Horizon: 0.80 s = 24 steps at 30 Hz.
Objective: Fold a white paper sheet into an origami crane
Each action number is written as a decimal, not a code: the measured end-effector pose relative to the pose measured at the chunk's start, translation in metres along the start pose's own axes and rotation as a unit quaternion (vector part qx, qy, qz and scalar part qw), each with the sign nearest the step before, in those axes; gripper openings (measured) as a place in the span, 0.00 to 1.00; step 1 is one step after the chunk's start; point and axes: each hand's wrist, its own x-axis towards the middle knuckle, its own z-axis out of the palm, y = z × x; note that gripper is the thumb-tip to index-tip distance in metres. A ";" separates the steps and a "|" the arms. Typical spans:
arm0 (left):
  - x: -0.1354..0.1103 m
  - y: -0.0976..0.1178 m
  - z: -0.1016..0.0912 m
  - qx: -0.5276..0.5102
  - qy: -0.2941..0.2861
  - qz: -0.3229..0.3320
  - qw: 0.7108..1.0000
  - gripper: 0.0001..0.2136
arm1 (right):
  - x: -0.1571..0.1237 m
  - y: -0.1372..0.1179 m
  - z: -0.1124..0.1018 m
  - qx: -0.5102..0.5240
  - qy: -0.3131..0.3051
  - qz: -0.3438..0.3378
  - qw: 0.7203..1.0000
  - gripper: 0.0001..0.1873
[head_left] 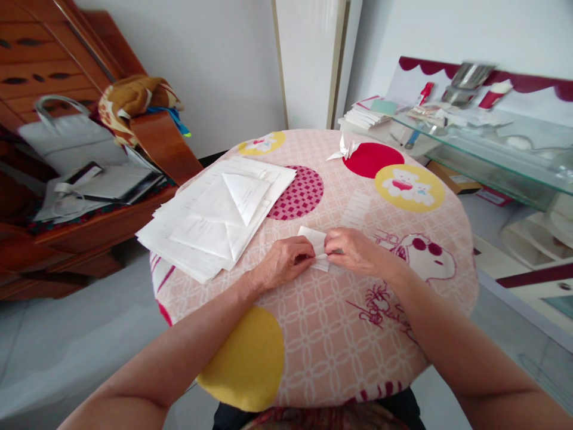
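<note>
A small folded piece of white paper (pixel 316 239) lies near the middle of the round table, between my two hands. My left hand (pixel 286 260) pinches its left edge with curled fingers. On the opposite side, my right hand (pixel 351 249) grips the right edge between thumb and fingers. Part of the paper is hidden under the fingertips. Left of my hands sits a stack of white sheets (pixel 201 239), with a folded triangular sheet (pixel 244 194) on top. Toward the far edge stands a folded white paper crane (pixel 345 149).
A patterned pink cloth (pixel 313 334) covers the table. At the right, a glass shelf (pixel 483 143) carries cups and papers, beside a pile of booklets (pixel 369 113). A wooden bench (pixel 107 221) at the left holds a grey handbag (pixel 71 140) and a brown cloth (pixel 134 98).
</note>
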 end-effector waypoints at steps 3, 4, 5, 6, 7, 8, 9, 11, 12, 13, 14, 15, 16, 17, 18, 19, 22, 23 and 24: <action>0.001 0.002 0.001 0.008 0.003 -0.029 1.000 0.06 | 0.002 0.001 0.001 0.011 0.015 0.021 1.000 0.09; 0.001 0.003 0.002 0.010 0.008 -0.041 0.999 0.06 | 0.002 0.002 0.001 0.013 0.019 0.031 0.999 0.10; 0.002 0.003 0.002 0.011 0.014 -0.054 0.998 0.06 | 0.002 0.003 0.002 0.016 0.024 0.043 0.999 0.10; 0.003 0.004 0.001 0.012 0.020 -0.068 0.997 0.06 | 0.003 0.004 0.003 0.021 0.031 0.055 0.998 0.10; 0.004 0.004 0.001 0.012 0.025 -0.082 0.996 0.06 | 0.003 0.006 0.004 0.029 0.038 0.066 0.997 0.10; 0.006 0.004 0.001 0.012 0.027 -0.096 0.995 0.06 | 0.003 0.008 0.005 0.039 0.044 0.075 0.995 0.09; 0.007 0.004 0.001 0.014 0.028 -0.106 0.994 0.07 | 0.004 0.009 0.006 0.053 0.045 0.084 0.994 0.08; 0.009 0.005 0.001 0.023 0.027 -0.119 0.992 0.07 | 0.004 0.012 0.008 0.086 0.039 0.109 0.989 0.08; 0.010 0.005 0.001 0.028 0.026 -0.123 0.992 0.08 | 0.004 0.013 0.008 0.102 0.033 0.125 0.986 0.08; 0.010 0.006 0.001 0.032 0.027 -0.126 0.991 0.08 | 0.005 0.013 0.009 0.116 0.026 0.142 0.983 0.08; 0.011 0.006 0.002 0.035 0.029 -0.131 0.990 0.08 | 0.005 0.013 0.009 0.130 0.019 0.161 0.978 0.09; 0.012 0.006 0.002 0.037 0.032 -0.137 0.989 0.08 | 0.005 0.012 0.009 0.144 0.011 0.179 0.973 0.09; 0.012 0.006 0.003 0.037 0.036 -0.144 0.988 0.07 | 0.005 0.011 0.009 0.158 0.003 0.196 0.968 0.10; 0.013 0.006 0.004 0.037 0.042 -0.152 0.987 0.07 | 0.006 0.010 0.009 0.175 -0.004 0.213 0.961 0.10; 0.013 0.006 0.005 0.037 0.049 -0.161 0.985 0.06 | 0.006 0.009 0.009 0.191 -0.012 0.230 0.954 0.10; 0.013 0.006 0.006 0.036 0.056 -0.169 0.983 0.05 | 0.007 0.008 0.009 0.206 -0.018 0.246 0.947 0.10; 0.015 0.006 0.007 0.037 0.073 -0.189 0.979 0.04 | 0.008 0.005 0.010 0.221 -0.021 0.285 0.932 0.12; 0.015 0.006 0.007 0.039 0.075 -0.193 0.978 0.04 | 0.009 0.004 0.010 0.217 -0.020 0.294 0.931 0.12; 0.016 0.006 0.007 0.042 0.076 -0.195 0.977 0.05 | 0.010 0.004 0.010 0.212 -0.018 0.303 0.929 0.13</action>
